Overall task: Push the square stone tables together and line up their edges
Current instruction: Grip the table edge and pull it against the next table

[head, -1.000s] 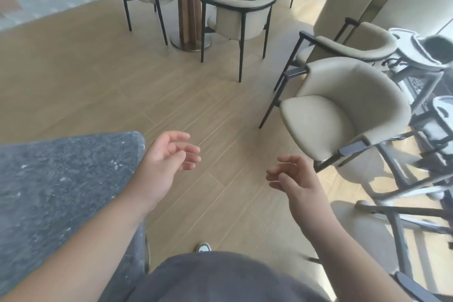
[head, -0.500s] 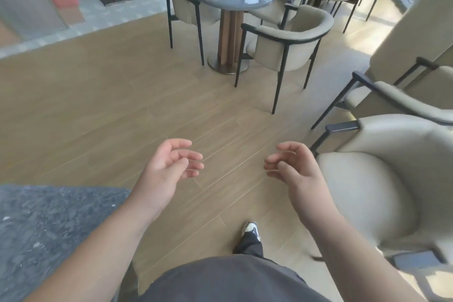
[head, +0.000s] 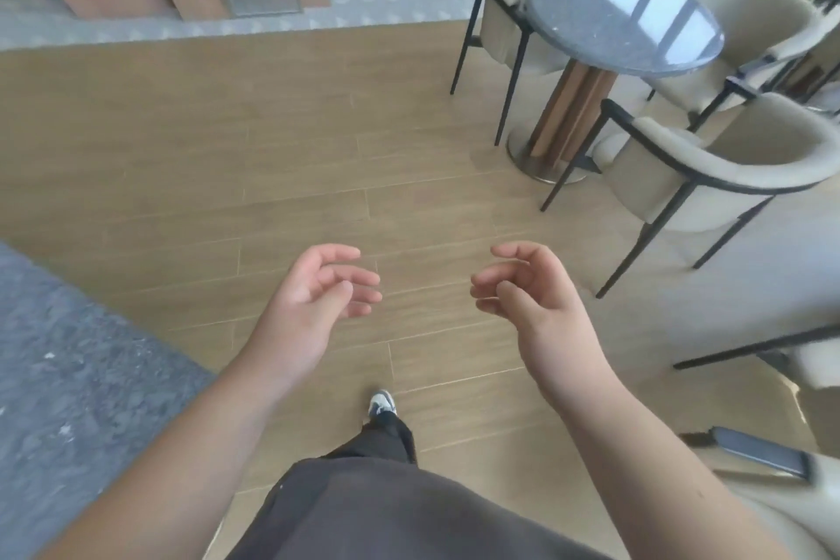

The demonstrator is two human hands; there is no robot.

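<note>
Head view shows your left hand (head: 313,309) and right hand (head: 532,300) raised side by side over the wooden floor (head: 227,177), palms turned toward each other, fingers loosely curled and holding nothing. Neither hand touches the grey stone table (head: 68,377), whose top fills the lower left, just beside your left forearm. One shoe (head: 381,404) points forward between your arms. A round table (head: 622,14) ringed by cream chairs (head: 727,159) stands at upper right, well apart from the stone table
</note>
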